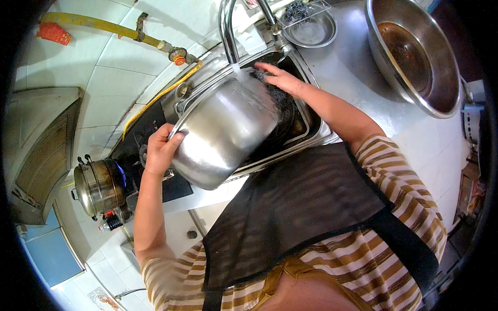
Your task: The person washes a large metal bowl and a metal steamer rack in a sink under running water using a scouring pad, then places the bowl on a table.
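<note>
A large stainless-steel basin (pixel 221 128) is tilted on its side over the sink (pixel 309 116), its outer wall facing up. My left hand (pixel 161 149) grips its rim at the left, thumb on the outside. Water runs from the chrome faucet (pixel 228 35) onto the upper part of the wall. My right hand (pixel 283 79) is at the basin's blackened base (pixel 286 103), fingers reaching over its upper edge. Dark, rough material shows beneath those fingers; whether it is a scourer or the burnt base I cannot tell.
Another large metal basin (pixel 418 58), brown-stained inside, leans at the right of the steel counter (pixel 346 74). A steel-wool scourer (pixel 297 11) lies on a wire rack above a small metal bowl (pixel 311 31). At left, a lidded pot (pixel 99 188) stands over a blue flame (pixel 121 173).
</note>
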